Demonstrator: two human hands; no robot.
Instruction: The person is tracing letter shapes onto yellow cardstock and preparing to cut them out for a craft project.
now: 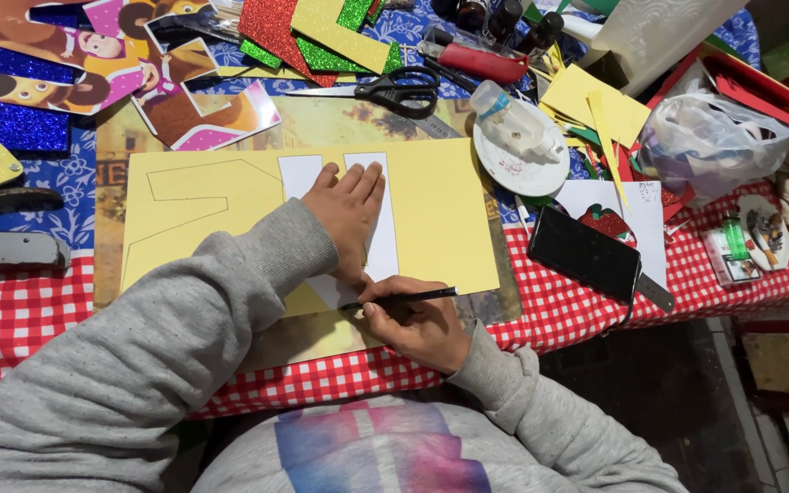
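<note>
Two hands work on a white template [383, 233] lying on a yellow sheet [440, 219] at table centre. The left hand [349, 210] presses flat on the template, fingers open and pointing to 12 o'clock. The right hand [417, 324] pinches a black pencil [404, 297] at the template's 6 o'clock edge. Scissors [394, 91] lie at 12 o'clock, a phone [586, 256] at 3 o'clock on the checked cloth [11, 319]
</note>
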